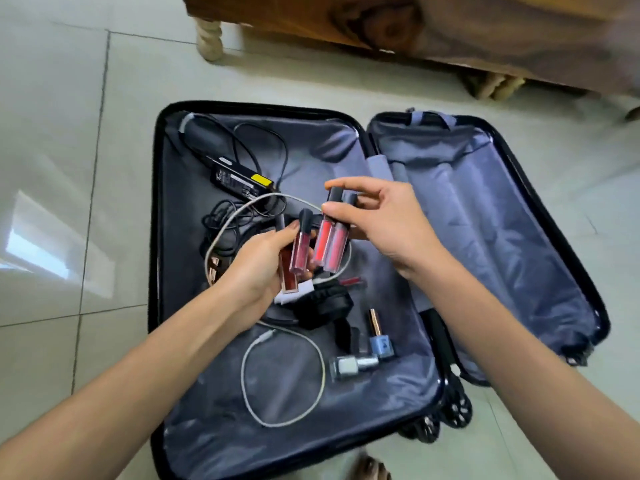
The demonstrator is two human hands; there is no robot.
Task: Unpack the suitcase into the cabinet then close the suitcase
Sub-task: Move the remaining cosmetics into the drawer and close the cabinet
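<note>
Here the right hand (384, 226) pinches two red lip gloss tubes (327, 240) between thumb and middle fingers, close under their dark caps; the index finger is stretched out and free. Just beside it, the left hand (259, 265) holds two darker tubes (300, 249) in curled fingers, caps pointing to the far side. Both pairs are lifted above the left half of the open suitcase (214, 438), and they almost touch each other.

I judge these tubes to be light, stiff and smooth, so they can slide against one another in a bundle. It looks safer to hold them around the body, all parallel, and not only at the cap, because a cap may turn loose.

Under the hands, in the same half, lie black headphones (325, 306) and one more small red tube (353, 281) just to their right. Nearer are two nail polish bottles (379, 344), probably glass and so fragile, and a white cable (322, 372) in a loose loop. On the far side sits a power adapter (239, 176) with black cords; it seems the heaviest piece, and the cords are soft and can tangle.

The right half shows only its grey lining. Beyond the suitcase stands wooden furniture (381, 32); whether it is the cabinet I cannot tell.
</note>
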